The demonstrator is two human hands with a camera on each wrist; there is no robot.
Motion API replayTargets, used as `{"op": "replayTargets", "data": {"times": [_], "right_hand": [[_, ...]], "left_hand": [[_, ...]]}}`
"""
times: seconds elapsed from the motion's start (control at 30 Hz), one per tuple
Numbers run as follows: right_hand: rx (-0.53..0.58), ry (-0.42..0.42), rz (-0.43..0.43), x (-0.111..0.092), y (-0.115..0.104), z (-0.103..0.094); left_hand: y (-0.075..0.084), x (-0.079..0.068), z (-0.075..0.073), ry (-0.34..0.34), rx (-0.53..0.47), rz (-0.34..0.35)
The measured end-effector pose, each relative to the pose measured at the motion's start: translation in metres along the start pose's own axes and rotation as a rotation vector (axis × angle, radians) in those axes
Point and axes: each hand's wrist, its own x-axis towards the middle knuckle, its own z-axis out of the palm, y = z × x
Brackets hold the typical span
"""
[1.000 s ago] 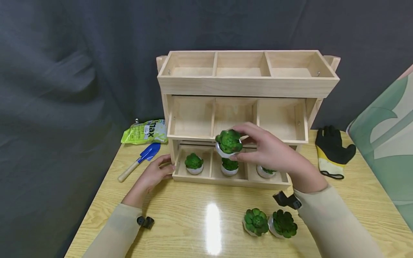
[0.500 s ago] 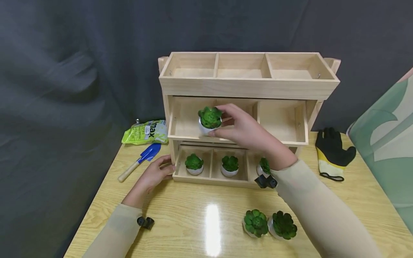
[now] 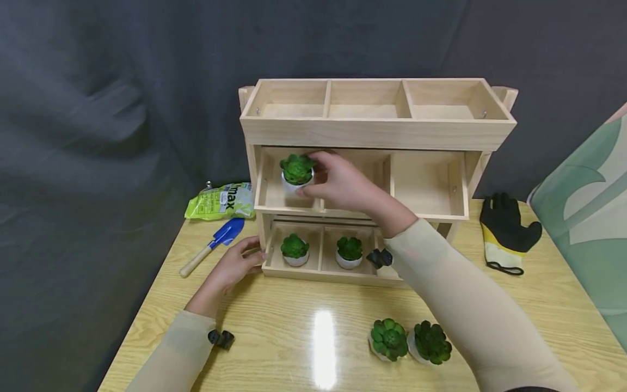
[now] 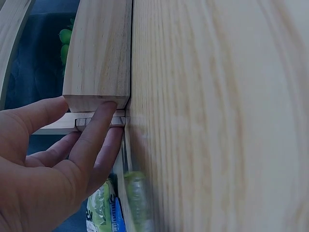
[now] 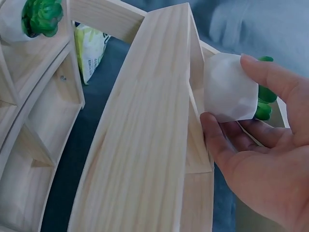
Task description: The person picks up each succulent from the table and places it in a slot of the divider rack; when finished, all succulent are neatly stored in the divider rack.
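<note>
My right hand [image 3: 338, 182] holds a small potted succulent [image 3: 296, 169] between thumb and fingers, inside the left compartment of the wooden shelf's middle tier [image 3: 281, 210]. The plant is upright, and its white pot [image 5: 229, 89] faces the right wrist view. Whether the pot touches the tier's floor cannot be seen. My left hand [image 3: 240, 264] touches the left end of the bottom tier [image 4: 99, 63], its fingers fairly straight against the wood. Other succulents stand in the bottom tier's left compartment [image 3: 295, 247] and middle compartment [image 3: 349, 250]. My right sleeve hides most of the right compartment.
Two more potted succulents [image 3: 388, 340] stand close together on the table [image 3: 264, 337]. Left of the shelf lie a blue trowel [image 3: 220, 239] and a green bag [image 3: 220, 201]. A black and yellow glove [image 3: 506, 231] lies to the right. The top tier [image 3: 377, 133] overhangs the middle one.
My right hand has carried the succulent up and to the left, from in front of the bottom tier into the middle tier's left compartment. The left hand has stayed in place.
</note>
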Motion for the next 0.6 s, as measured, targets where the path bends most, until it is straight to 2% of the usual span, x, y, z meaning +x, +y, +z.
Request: {"op": "replayTargets", "data": {"times": [0.2, 0.43, 0.6], "right_hand": [[-0.066, -0.026, 0.009, 0.016, -0.006, 0.004], [-0.195, -0.079, 0.023, 0.036, -0.008, 0.018], [-0.266, -0.12, 0.071, 0.042, -0.011, 0.026]], "left_hand": [[0.002, 0.0, -0.001, 0.014, 0.011, 0.0], [0.001, 0.0, -0.001, -0.014, -0.021, 0.002], [0.0, 0.0, 0.001, -0.013, -0.033, 0.001]]}}
